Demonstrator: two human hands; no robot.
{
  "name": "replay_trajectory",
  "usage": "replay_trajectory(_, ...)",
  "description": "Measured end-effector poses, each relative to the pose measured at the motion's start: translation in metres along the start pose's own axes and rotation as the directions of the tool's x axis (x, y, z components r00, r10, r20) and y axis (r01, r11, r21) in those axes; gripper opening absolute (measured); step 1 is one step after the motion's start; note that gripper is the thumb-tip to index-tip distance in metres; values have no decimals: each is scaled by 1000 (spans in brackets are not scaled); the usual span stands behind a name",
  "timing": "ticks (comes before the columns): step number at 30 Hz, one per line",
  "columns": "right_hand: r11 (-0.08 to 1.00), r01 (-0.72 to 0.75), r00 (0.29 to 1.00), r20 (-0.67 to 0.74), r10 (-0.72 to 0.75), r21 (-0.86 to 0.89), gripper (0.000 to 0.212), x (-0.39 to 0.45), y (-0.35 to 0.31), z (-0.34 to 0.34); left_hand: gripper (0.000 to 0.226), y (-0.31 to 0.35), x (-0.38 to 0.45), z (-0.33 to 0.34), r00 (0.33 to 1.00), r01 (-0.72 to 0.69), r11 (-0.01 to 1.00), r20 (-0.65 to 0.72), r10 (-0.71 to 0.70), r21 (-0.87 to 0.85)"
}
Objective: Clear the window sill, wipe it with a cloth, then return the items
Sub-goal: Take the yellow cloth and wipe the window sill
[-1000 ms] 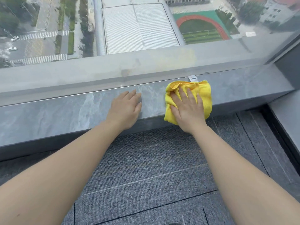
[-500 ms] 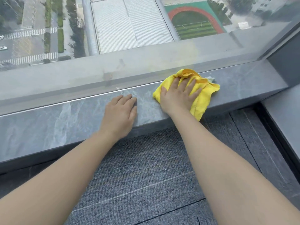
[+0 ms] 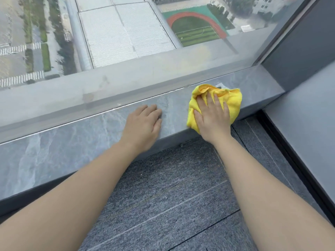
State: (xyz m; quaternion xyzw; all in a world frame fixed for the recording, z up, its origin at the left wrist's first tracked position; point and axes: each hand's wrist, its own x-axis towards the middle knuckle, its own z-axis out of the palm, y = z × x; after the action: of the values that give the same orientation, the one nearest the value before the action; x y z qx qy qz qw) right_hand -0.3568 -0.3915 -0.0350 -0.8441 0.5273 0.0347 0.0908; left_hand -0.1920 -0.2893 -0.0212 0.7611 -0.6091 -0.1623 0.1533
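Observation:
A grey marbled window sill (image 3: 72,142) runs from lower left to upper right under the glass. A crumpled yellow cloth (image 3: 233,102) lies on its right part. My right hand (image 3: 212,116) presses flat on the cloth, fingers spread, pointing toward the glass. My left hand (image 3: 143,124) rests palm down on the bare sill just left of the cloth, holding nothing. A small white tag (image 3: 220,86) peeks out behind the cloth at the glass edge. No other items stand on the sill.
The large window pane (image 3: 126,42) rises right behind the sill. A dark grey wall (image 3: 304,51) closes off the sill's right end, with a grey panel (image 3: 308,127) below it. Grey carpet tiles (image 3: 172,196) cover the floor in front.
My right hand has slid the cloth along the sill, first toward the glass, then back to the front edge and a little right. My left hand stays in the same place.

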Motion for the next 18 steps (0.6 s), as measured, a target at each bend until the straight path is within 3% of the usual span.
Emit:
replay_trajectory(4,973,-226,974,46,223,50,60,25,-10,-6,61,-1,5,3,999,30,999,44,-31,21)
replay_trajectory(8,932,-353,933,104,345,75,65,47,-29,-11,61,-4,5,-1,997,20,1000,73,-22,19)
replay_trajectory(10,955,-293,953,90,288,45,64,49,-31,-9,63,-4,8,-3,999,21,1000,49,-21,2)
replay_trajectory(13,1000,-25,999,38,26,-11,56,37,-20,-8,67,-1,13,-5,999,38,999,10,-38,-22)
replay_trajectory(16,976,216,976,41,-215,-9,49,25,7,-9,69,15,24,-2,1000,28,999,3,-28,-43)
replay_trajectory(18,962,272,962,24,-272,21,56,19,25,-9,63,31,33,1,999,16,998,33,-14,-59)
